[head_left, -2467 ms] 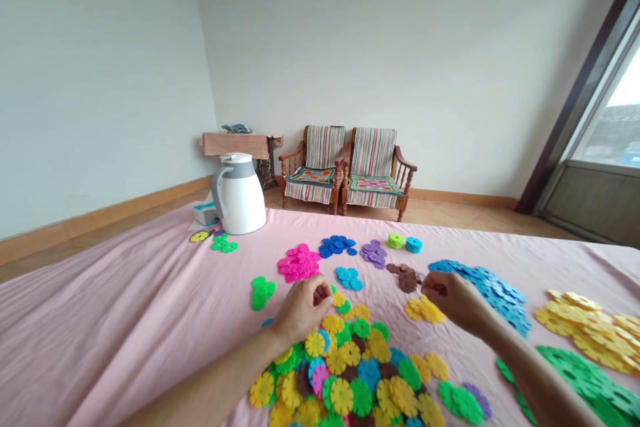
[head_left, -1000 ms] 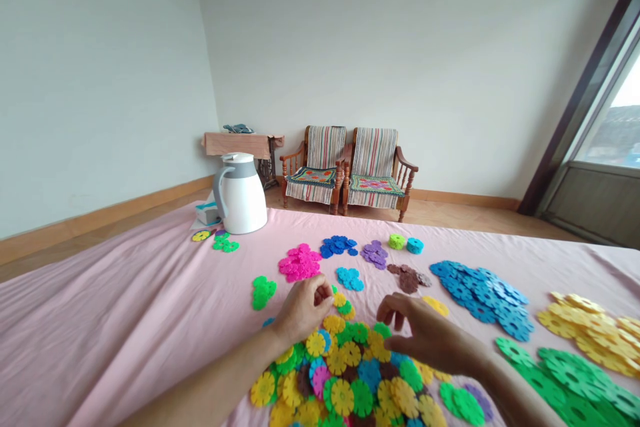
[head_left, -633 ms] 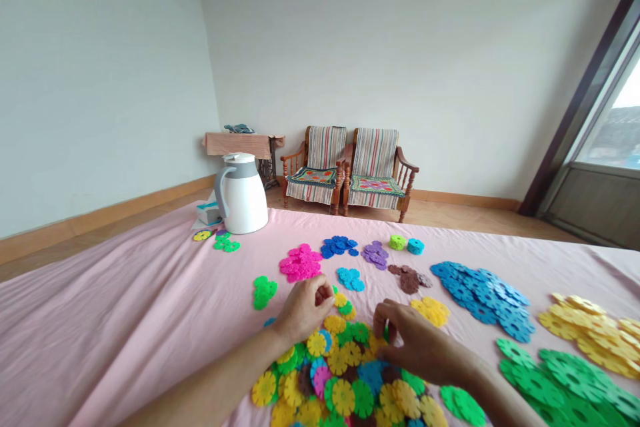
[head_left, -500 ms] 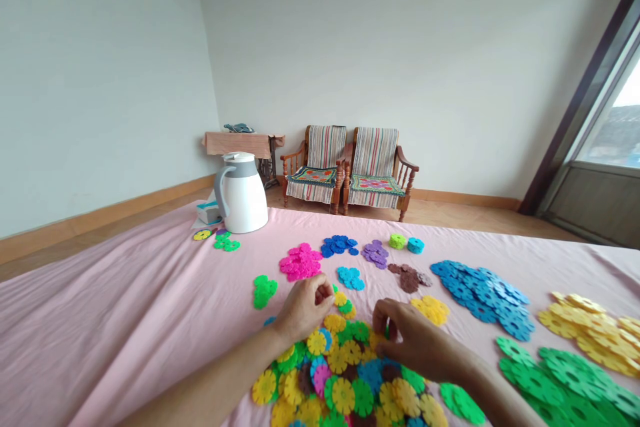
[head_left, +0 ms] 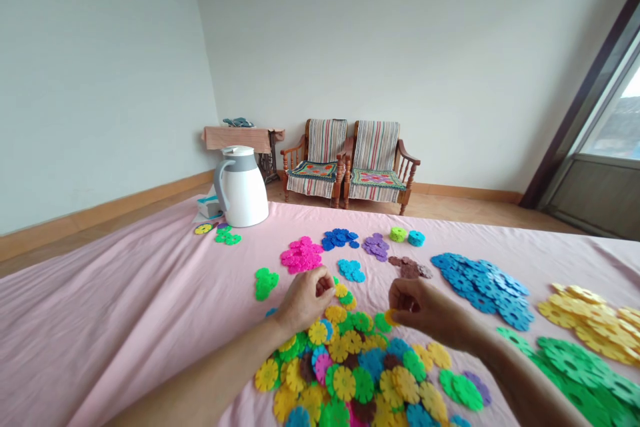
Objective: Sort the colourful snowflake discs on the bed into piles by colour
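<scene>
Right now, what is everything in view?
cloth: one, pink, covering the surface
mixed discs: many, mixed colours, nearest heap
pink discs: small pile, pink, mid-cloth
dark blue discs: small pile, dark blue, beyond pink
purple discs: small pile, purple, right of dark blue
cyan discs: few, cyan, right of pink
brown discs: few, brown, centre
blue pile: one, large, blue, right
yellow pile: one, large, yellow, far right
green pile: one, large, green, near right
jug: one, white, far left
chairs: two, wooden, striped, by wall
left hand: fingers curled shut, mixed heap's far edge
right hand: fingers pinching yellow disc
</scene>
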Available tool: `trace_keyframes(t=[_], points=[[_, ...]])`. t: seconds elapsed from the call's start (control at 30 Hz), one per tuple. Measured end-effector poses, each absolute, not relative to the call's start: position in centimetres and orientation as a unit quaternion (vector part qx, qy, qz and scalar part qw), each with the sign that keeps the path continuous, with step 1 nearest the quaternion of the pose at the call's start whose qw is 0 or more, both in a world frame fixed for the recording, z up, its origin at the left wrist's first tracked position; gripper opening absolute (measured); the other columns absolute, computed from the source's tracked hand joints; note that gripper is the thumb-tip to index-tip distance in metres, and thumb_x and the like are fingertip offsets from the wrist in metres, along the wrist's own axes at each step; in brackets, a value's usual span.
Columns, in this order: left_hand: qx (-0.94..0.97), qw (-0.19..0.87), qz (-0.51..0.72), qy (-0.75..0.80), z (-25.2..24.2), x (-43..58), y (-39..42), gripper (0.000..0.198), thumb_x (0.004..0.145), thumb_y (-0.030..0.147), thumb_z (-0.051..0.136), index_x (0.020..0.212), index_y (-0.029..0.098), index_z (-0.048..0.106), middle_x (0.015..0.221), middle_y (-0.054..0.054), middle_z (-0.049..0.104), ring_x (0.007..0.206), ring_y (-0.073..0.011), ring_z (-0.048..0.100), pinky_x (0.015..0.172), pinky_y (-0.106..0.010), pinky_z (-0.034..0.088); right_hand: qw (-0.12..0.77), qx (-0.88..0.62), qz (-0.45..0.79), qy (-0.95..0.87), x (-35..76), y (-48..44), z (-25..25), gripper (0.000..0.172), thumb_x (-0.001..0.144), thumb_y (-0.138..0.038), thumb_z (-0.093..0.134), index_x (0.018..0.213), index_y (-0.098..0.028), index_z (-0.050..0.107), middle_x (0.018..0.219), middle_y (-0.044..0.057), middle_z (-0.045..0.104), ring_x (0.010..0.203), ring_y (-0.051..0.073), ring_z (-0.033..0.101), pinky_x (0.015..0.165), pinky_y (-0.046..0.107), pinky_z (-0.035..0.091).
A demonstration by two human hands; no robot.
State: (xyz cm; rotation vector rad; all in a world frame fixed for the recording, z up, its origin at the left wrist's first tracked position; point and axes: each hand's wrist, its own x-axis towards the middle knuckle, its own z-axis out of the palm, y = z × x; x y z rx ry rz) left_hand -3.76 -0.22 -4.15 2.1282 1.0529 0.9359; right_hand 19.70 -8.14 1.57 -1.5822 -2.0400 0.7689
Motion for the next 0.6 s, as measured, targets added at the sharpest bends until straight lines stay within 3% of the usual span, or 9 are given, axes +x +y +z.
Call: trace_keyframes(t=[0.13,0.33,0.6], points=[[0.796,0.297,0.352,0.393,-4.3,-3.8,-0.2,0.004,0.075,0.016,0.052,0.071,0.016,0.052,0.065,0.001,0.057,0.059,-0.0123,0.055,0.054,-0.020,0.039,0.257,-0.581,0.251,-0.730,23.2,-7.2,1.2,0.010,0.072,-0.022,0.055,0.064,-0.018,0.052,0.061,-0.003,0.052,0.057,0.010,0.044,0.052,0.021,0.034],[0.804,0.287,0.350,0.385,-4.3,-3.8,-0.2,0.004,0.076,0.017,0.053,0.071,0.016,0.053,0.066,0.001,0.058,0.060,-0.0124,0.054,0.054,-0.020,0.039,0.212,-0.639,0.205,-0.711,26.9,-6.3,-1.1,0.006,0.067,-0.022,0.053,0.065,-0.018,0.057,0.060,-0.003,0.056,0.057,0.011,0.048,0.052,0.022,0.034],[0.809,0.280,0.343,0.388,-4.1,-3.8,-0.2,0.004,0.076,0.018,0.053,0.073,0.016,0.053,0.067,0.001,0.058,0.059,-0.0120,0.054,0.053,-0.020,0.039,0.228,-0.699,0.126,-0.666,28.6,-6.0,-1.5,0.015,0.067,-0.024,0.048,0.071,-0.017,0.062,0.066,0.003,0.063,0.060,0.015,0.055,0.055,0.025,0.036]])
